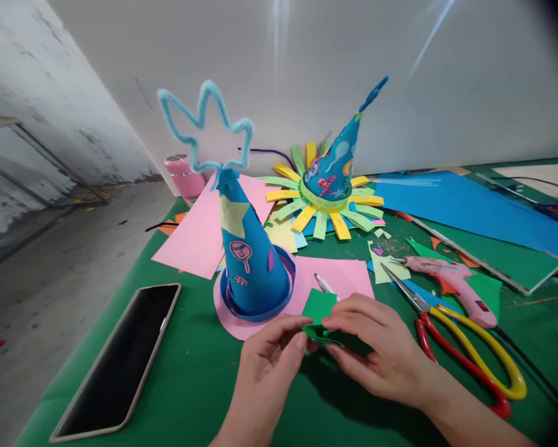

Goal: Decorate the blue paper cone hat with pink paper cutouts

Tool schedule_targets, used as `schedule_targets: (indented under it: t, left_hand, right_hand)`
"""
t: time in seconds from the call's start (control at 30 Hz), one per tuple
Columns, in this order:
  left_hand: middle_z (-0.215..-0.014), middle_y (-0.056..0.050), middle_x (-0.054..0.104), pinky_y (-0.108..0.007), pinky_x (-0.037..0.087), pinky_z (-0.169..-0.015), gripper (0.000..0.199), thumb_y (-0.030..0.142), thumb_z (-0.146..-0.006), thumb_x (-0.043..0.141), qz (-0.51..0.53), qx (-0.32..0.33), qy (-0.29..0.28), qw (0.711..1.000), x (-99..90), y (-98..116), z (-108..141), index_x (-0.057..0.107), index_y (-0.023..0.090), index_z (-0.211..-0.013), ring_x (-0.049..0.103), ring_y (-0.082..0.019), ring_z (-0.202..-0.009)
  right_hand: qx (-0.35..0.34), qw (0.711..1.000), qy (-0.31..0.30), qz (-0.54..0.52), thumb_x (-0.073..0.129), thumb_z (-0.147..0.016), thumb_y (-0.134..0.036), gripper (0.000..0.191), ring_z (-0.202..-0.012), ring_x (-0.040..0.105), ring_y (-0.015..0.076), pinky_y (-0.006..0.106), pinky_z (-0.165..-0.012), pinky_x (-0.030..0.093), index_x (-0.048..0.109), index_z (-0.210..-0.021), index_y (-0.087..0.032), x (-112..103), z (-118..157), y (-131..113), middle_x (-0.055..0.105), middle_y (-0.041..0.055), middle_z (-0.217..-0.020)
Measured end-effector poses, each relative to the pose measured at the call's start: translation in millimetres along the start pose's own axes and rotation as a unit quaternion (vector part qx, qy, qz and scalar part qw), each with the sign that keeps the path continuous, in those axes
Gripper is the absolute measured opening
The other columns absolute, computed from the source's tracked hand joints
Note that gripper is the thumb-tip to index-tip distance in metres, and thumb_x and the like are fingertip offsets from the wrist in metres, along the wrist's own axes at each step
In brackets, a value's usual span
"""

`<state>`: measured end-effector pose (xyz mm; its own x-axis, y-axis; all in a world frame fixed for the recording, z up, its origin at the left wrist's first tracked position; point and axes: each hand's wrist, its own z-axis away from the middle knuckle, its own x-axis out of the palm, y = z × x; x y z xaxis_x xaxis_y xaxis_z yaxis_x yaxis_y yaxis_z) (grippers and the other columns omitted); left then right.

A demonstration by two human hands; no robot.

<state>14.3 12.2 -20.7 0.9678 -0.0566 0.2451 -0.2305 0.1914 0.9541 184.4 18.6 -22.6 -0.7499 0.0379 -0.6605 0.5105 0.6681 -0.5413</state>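
Observation:
Between my two hands is a small piece of green paper (319, 305), folded or bent over itself near its lower edge. My left hand (276, 357) pinches its left side between thumb and fingers. On the other side, my right hand (370, 344) has its fingertips closed on the paper. Just beyond stands a blue paper cone hat (255, 273) with a pink brim, a yellow star and a light blue pipe-cleaner crown shape (207, 115) on top. A white marker (323, 284) lies behind the green paper on a pink sheet (348, 273).
Red-and-yellow scissors (475, 354) and a pink glue gun (451, 273) lie at right. A phone (120, 360) rests at left. Behind are a second cone hat (337, 164) with yellow and green strips, a pink bottle (184, 177), and a blue sheet (470, 208). Paper scraps surround them.

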Motion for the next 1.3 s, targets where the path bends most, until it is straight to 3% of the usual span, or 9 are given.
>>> schedule_targets:
  t: [0.17,0.4,0.53,0.67,0.8,0.93,1.13,1.3]
  left_hand:
    - [-0.057,0.000,0.064,-0.022,0.042,-0.058,0.010,0.016,-0.069,0.064,0.008,-0.047,-0.004,0.999,0.2,-2,-3,0.070,0.016,-0.077,0.056,-0.011,-0.053]
    - [-0.052,0.002,0.062,-0.023,0.040,-0.060,0.014,0.011,-0.069,0.062,0.073,-0.080,-0.026,0.994,-2.9,-6,-5,0.072,0.018,-0.076,0.055,-0.010,-0.052]
    - [-0.052,0.002,0.062,-0.022,0.040,-0.059,0.016,0.010,-0.069,0.061,0.069,-0.087,-0.021,0.994,-2.6,-5,-6,0.073,0.017,-0.077,0.054,-0.008,-0.048]
    - [-0.055,0.000,0.064,-0.021,0.040,-0.056,0.014,0.012,-0.071,0.060,0.067,-0.084,-0.032,0.994,-2.3,-4,-5,0.072,0.016,-0.076,0.055,-0.008,-0.048]
    - [-0.059,0.001,0.065,-0.020,0.043,-0.056,0.015,0.015,-0.070,0.063,0.048,-0.063,-0.034,0.996,-3.1,-6,-2,0.070,0.017,-0.083,0.057,-0.009,-0.051]
    - [-0.060,0.001,0.065,-0.020,0.045,-0.055,0.015,0.019,-0.068,0.066,0.018,-0.049,-0.022,0.998,-2.8,-6,-1,0.070,0.017,-0.083,0.057,-0.009,-0.049]
    - [-0.056,0.001,0.065,-0.019,0.046,-0.051,0.012,0.019,-0.067,0.067,-0.005,-0.026,0.014,1.000,0.1,-3,1,0.070,0.017,-0.079,0.057,-0.009,-0.047]
    - [-0.055,0.001,0.065,-0.022,0.048,-0.052,0.012,0.021,-0.067,0.066,-0.011,-0.013,0.024,1.000,0.8,-5,1,0.070,0.017,-0.077,0.058,-0.010,-0.047]
  right_hand:
    - [-0.040,0.996,-0.005,0.078,0.054,-0.077,-0.014,0.021,-0.077,0.055,0.0158,0.029,-0.065,0.046,0.055,-0.098,-0.020,0,-1,-1,0.062,0.0065,-0.087]
    - [-0.057,0.995,-0.013,0.082,0.053,-0.077,-0.010,0.025,-0.072,0.054,0.0146,0.028,-0.060,0.044,0.053,-0.099,-0.021,4,0,-1,0.061,0.0050,-0.083]
    - [-0.036,0.999,-0.006,0.033,0.055,-0.076,-0.010,0.028,-0.076,0.055,0.0147,0.027,-0.063,0.045,0.054,-0.101,-0.021,5,0,0,0.060,0.0051,-0.086]
    - [0.055,0.993,-0.012,-0.107,0.058,-0.074,-0.010,0.029,-0.078,0.054,0.0126,0.023,-0.064,0.046,0.056,-0.101,-0.023,6,-1,0,0.057,0.0032,-0.089]
    - [0.196,0.952,-0.016,-0.233,0.060,-0.073,-0.011,0.023,-0.069,0.051,0.0101,0.021,-0.061,0.044,0.058,-0.093,-0.023,8,-2,-1,0.057,-0.0005,-0.082]
    - [0.291,0.895,-0.004,-0.337,0.061,-0.073,-0.013,0.028,-0.068,0.049,0.0089,0.020,-0.061,0.042,0.054,-0.097,-0.025,11,-3,-3,0.054,-0.0027,-0.080]
    - [0.290,0.849,0.041,-0.439,0.061,-0.076,-0.019,0.019,-0.065,0.051,0.0072,0.019,-0.057,0.039,0.046,-0.087,-0.024,20,-2,-7,0.053,-0.0046,-0.077]
    - [0.322,0.800,0.058,-0.503,0.065,-0.074,-0.025,0.032,-0.066,0.054,0.0079,0.020,-0.059,0.042,0.044,-0.098,-0.024,25,-2,-4,0.053,-0.0039,-0.078]
